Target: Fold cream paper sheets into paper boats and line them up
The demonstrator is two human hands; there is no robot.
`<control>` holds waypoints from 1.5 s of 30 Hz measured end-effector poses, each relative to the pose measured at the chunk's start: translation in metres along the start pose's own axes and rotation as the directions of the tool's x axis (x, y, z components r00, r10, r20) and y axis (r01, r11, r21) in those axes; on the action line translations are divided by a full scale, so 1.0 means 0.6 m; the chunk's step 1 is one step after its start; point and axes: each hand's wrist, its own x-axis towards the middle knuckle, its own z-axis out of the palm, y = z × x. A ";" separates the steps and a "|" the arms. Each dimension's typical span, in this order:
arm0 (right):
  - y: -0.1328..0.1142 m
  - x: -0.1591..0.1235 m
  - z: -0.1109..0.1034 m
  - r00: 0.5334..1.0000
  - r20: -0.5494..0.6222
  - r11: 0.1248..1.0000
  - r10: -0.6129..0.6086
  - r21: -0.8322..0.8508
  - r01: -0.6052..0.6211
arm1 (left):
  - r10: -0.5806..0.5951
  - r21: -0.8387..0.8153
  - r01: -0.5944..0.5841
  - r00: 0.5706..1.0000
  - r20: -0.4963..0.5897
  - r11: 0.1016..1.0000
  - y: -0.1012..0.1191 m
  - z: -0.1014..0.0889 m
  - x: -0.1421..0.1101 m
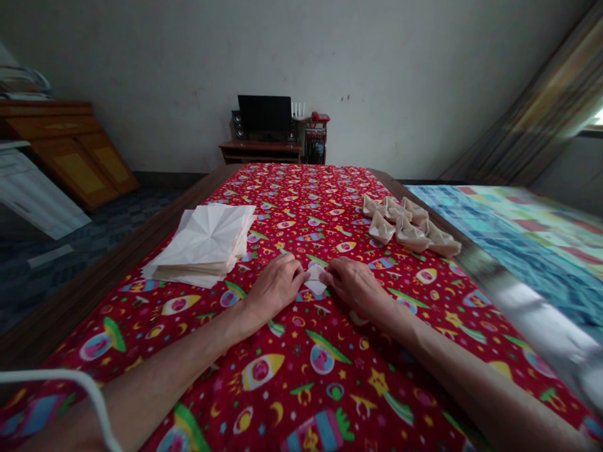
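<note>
Between my hands lies a small folded piece of white paper (316, 280) on the red patterned cloth (325, 376). My left hand (281, 280) pinches its left corner, and my right hand (351, 280) pinches the right one. The fingers of both hands are curled in and partly hide the paper's sides. Left of my left hand is a stack of creased white paper sheets (207, 235), the top one marked with fold lines that spread from its middle. Beyond my right hand, several folded paper boats (407, 226) sit in a cluster.
A bed (518, 232) runs along the table's right side. At the far end stand a monitor (264, 113) and a red telephone (320, 117). A wooden cabinet (70, 150) is at the left. A white cable (61, 375) crosses the lower left corner.
</note>
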 end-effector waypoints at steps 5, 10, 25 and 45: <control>-0.007 0.006 -0.005 0.998 0.047 0.998 0.039 -0.047 -0.036 | -0.011 -0.014 0.011 1.000 0.026 1.000 -0.006 0.000 0.007; -0.005 0.017 -0.011 0.993 0.099 0.998 0.064 -0.008 -0.063 | -0.006 -0.037 0.009 0.998 0.068 0.999 -0.006 -0.003 0.012; 0.009 -0.014 -0.006 0.997 -0.068 0.964 -0.044 0.258 0.060 | 0.003 -0.132 0.000 1.000 0.022 0.991 -0.017 -0.009 0.008; -0.008 -0.007 -0.029 0.966 -0.258 0.844 -0.022 0.514 0.157 | 0.001 -0.402 -0.066 0.987 -0.159 0.913 0.034 -0.034 0.023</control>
